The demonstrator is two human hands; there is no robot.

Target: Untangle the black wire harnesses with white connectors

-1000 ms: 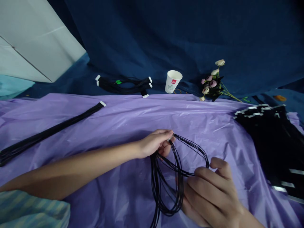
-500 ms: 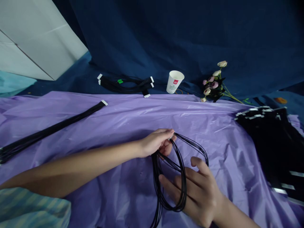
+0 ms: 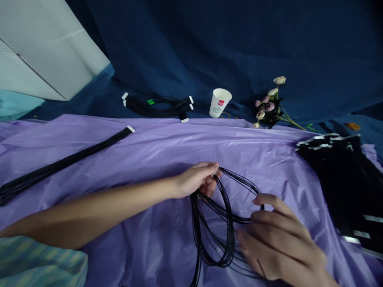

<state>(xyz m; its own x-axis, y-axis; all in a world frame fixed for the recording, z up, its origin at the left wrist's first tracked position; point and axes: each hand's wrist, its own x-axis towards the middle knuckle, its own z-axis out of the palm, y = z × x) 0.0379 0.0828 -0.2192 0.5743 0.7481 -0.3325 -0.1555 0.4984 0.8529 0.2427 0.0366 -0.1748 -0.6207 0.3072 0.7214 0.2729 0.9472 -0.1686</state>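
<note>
You are pinching the black wire harness (image 3: pixel 231 235) with your left hand (image 3: pixel 199 179), loops hanging over the purple sheet (image 3: pixel 161 159). Your right hand (image 3: pixel 281 239), fingers bent, is touching them; whether it's gripping, I cannot tell. Pinching firmly should be keeping loops even.

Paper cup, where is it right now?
In the head view, the paper cup stands at the back, slightly right of centre, by the purple sheet's far edge, between black cables on its left and flowers on its right.
</note>
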